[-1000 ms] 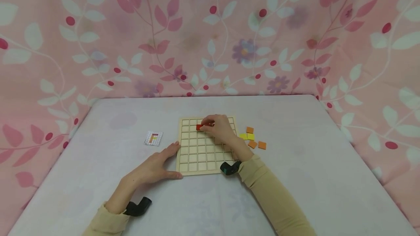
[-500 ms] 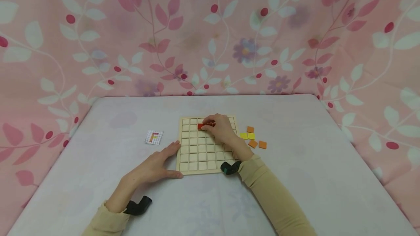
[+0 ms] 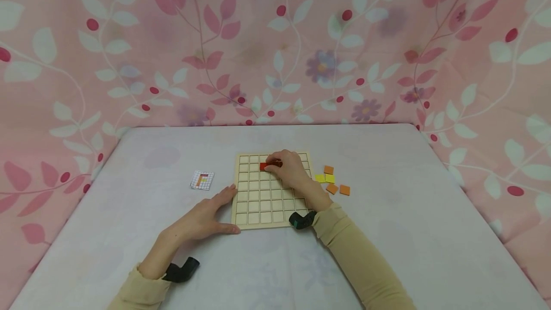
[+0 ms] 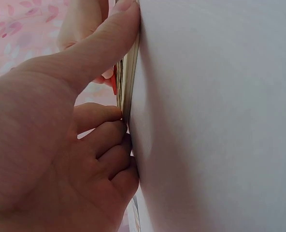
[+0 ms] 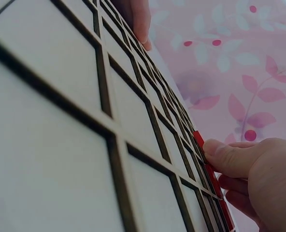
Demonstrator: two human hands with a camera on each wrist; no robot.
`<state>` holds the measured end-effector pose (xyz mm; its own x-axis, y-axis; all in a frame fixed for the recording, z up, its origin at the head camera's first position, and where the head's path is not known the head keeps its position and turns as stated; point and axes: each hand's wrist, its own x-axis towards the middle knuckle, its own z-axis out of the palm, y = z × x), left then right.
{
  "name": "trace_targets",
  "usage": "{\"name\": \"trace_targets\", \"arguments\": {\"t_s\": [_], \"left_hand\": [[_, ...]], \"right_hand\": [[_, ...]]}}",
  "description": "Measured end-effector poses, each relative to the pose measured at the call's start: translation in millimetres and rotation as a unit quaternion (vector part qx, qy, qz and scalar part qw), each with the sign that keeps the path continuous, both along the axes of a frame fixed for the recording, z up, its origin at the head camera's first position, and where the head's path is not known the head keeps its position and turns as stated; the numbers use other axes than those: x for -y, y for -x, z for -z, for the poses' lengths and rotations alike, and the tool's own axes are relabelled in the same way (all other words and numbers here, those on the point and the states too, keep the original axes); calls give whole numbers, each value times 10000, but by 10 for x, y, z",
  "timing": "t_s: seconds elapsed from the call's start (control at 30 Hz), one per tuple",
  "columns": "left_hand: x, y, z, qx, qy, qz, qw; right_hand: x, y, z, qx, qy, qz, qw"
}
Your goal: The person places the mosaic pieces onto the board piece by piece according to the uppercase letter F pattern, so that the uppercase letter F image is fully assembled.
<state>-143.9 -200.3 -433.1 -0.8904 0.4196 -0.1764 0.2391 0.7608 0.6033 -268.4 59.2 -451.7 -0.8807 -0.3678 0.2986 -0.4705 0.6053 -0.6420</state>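
Note:
A pale wooden grid board (image 3: 265, 195) lies on the table. My right hand (image 3: 289, 169) is over its far rows, thumb and fingertips pinching a red tile (image 3: 263, 167) set in the grid. More red (image 5: 226, 212) runs along the same row in the right wrist view, partly hidden by the fingers in the head view. My left hand (image 3: 200, 220) rests at the board's left side, thumb stretched to the near corner and fingers against the left edge. In the left wrist view the thumb (image 4: 104, 43) touches the board's rim (image 4: 129, 72).
Right of the board lie several loose tiles, among them a yellow tile (image 3: 329, 179) and an orange tile (image 3: 345, 190). A small gridded pattern card (image 3: 202, 180) with coloured squares lies to the left. A floral pink curtain (image 3: 275, 51) hangs behind the table.
Almost nothing differs. The whole head view has shifted very slightly, and both hands keep their places on the board.

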Motion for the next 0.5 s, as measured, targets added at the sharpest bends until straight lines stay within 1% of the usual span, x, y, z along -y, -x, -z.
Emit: {"name": "trace_targets", "arguments": {"t_s": [0.27,0.5], "left_hand": [[-4,-3,-14,40,7,-28,10000],[-10,-8,-21,42,-12,-26,10000]], "right_hand": [[3,14,16,118,-82,24,9999],[9,22,26,26,-169,-34,9998]]}}
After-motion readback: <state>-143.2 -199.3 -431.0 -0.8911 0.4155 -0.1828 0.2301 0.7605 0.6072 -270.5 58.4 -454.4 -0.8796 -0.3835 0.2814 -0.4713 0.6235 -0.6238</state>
